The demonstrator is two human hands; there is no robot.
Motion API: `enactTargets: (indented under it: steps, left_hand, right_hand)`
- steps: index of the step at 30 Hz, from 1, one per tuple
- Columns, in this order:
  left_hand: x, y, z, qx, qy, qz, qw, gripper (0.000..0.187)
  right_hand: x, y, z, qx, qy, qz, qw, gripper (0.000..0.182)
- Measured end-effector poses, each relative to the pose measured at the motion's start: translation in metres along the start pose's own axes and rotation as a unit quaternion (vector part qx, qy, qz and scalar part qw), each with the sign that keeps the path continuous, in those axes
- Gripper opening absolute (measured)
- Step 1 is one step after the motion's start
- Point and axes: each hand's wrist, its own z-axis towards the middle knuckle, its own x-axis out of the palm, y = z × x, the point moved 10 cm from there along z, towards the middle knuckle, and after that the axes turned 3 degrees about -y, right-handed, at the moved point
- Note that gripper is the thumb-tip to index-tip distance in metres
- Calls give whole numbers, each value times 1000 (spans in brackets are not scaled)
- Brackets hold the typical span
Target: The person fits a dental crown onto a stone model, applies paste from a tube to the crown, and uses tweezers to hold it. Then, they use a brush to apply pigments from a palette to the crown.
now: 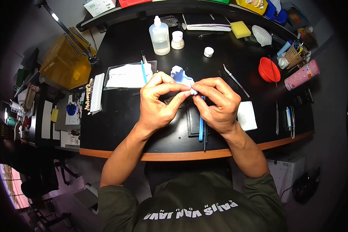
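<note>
A pale blue dental cast (pixel 181 77), curved like an arch, is held up over the black table, its front end at my fingertips. My left hand (pixel 158 100) pinches it between thumb and forefinger from the left. From the right, my right hand (pixel 219 101) closes thumb and fingers on the same end. My fingertips hide part of that end, so I cannot make out whether a separate small piece is there. Below my hands, blue-handled tools (pixel 201 129) lie across a dark flat pad (pixel 192 123).
Left are a white cloth (pixel 123 76) with brushes and a tooth shade guide (pixel 92 94). A liquid bottle (pixel 159 36) and small jars stand behind. Right are a metal carving tool (pixel 236 81), a white paper (pixel 247 116), a red bowl (pixel 269 70) and a pink tumbler (pixel 302 74).
</note>
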Motion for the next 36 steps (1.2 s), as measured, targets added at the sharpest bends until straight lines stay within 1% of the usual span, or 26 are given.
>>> enactTargets:
  steps: [7, 10, 11, 14, 21, 28, 33, 36]
  left_hand:
    - [-4, -16, -1, 45, -26, 39, 998, 21]
    - [-7, -21, -2, 70, -34, 38, 996, 22]
    - [-7, -22, -2, 65, -37, 33, 997, 24]
    - [-9, -30, 0, 107, -44, 18, 993, 23]
    - [-12, -35, -2, 132, -43, 10, 990, 27]
    - [-13, -42, -5, 157, -50, 17, 986, 32]
    - [-14, -43, -5, 167, -51, 22, 984, 31]
    - [-13, -41, -5, 154, -48, 29, 986, 28]
  right_hand:
    - [-6, 6, -5, -21, -21, 14, 999, 32]
    - [-9, 10, -5, -28, -28, 13, 999, 34]
    - [-11, 12, -3, -40, -46, 16, 998, 35]
    - [-14, 15, -3, -53, -48, 17, 997, 36]
    - [-17, 18, -6, -76, -55, 31, 995, 35]
    - [-19, 19, -7, -76, -50, 51, 995, 33]
    - [-19, 19, -7, -78, -51, 53, 994, 32]
    - [-18, 13, -5, -34, -42, 59, 997, 32]
